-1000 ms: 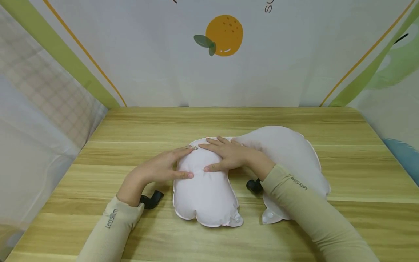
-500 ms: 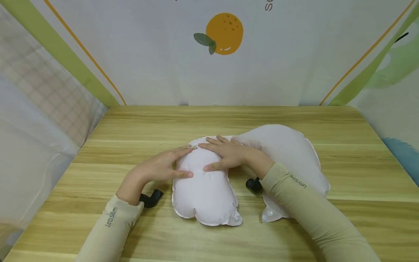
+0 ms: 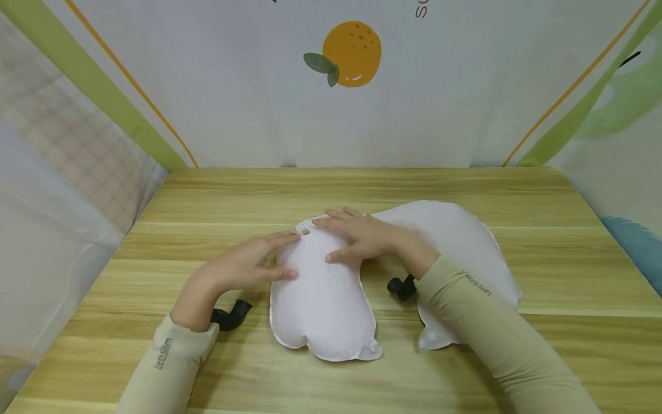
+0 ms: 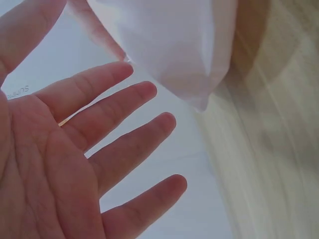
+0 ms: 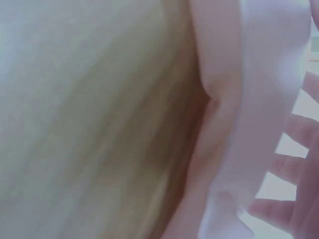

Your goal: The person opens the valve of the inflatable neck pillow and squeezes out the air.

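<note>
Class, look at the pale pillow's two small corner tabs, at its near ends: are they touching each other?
Apart. The head view shows it: wooden tabletop lies plainly visible between the left tab and the right tab.

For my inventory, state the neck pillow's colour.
The neck pillow is pale pinkish white, clearest in the head view.

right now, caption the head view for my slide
Left hand and right hand at one end of a curved pale cushion on a wood-grain table.
</note>
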A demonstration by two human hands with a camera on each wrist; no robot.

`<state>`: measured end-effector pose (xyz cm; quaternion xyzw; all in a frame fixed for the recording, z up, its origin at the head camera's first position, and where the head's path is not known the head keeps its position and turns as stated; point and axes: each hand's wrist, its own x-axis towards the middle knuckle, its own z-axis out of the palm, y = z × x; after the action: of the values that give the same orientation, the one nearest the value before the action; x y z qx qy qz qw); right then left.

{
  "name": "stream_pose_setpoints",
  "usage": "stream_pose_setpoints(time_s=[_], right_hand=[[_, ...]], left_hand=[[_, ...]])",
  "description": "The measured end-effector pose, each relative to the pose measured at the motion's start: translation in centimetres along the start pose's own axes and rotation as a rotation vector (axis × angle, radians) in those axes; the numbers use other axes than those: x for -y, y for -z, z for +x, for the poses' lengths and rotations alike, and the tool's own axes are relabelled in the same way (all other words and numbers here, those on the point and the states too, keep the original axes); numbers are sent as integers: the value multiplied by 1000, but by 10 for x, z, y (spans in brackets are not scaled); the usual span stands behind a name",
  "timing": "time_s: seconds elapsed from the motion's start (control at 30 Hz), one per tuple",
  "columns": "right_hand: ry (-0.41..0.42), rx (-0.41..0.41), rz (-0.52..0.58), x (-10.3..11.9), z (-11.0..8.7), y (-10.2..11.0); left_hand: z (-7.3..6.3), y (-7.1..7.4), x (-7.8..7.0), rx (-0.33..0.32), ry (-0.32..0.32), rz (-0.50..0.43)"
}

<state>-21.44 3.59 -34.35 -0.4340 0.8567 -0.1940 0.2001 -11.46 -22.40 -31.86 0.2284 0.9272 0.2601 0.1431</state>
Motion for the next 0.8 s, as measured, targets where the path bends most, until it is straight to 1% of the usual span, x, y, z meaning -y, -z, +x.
stream_pose_setpoints(time_s=[0.17, 0.27, 0.37, 0.6, 0.8], right_hand=[[85, -27, 35, 2, -1, 6], [111, -31, 47, 3, -1, 6], [117, -31, 47, 4, -1, 5], [79, -15, 27, 4, -1, 0], [95, -9, 30, 3, 0, -4]], left_hand=[[-2, 1, -1, -7, -22, 18], [-3, 1, -2, -1, -27, 11], [-2, 1, -3, 6, -34, 7], [1, -2, -3, 13, -29, 22], [2, -4, -1, 20, -20, 28]])
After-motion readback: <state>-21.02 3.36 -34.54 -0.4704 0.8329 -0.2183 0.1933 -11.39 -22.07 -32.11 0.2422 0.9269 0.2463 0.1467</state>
